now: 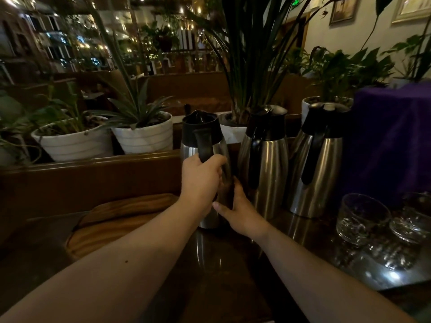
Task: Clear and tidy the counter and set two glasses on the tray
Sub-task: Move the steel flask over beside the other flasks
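Three steel thermal carafes: one gripped (205, 145), two right of the grip (265, 159) (319, 164). Two glasses (361, 217) (412, 220) far right. One wooden tray (112, 220) left.

Three steel carafes: left carafe (205, 145), middle carafe (264, 159) and right carafe (316, 164), each with a brushed silver body streaked by vertical highlights and a black lid and handle. Tabletop (221, 276): glossy dark brown. Wooden tray (112, 220): tan with darker brown grain bands. Two planters, left planter (74, 143) and right planter (145, 136): white with faint horizontal ridges, holding green foliage. Cloth (394, 136): deep purple. Two glasses, nearer glass (361, 217) and farther glass (412, 220): clear, colourless, with white glints.
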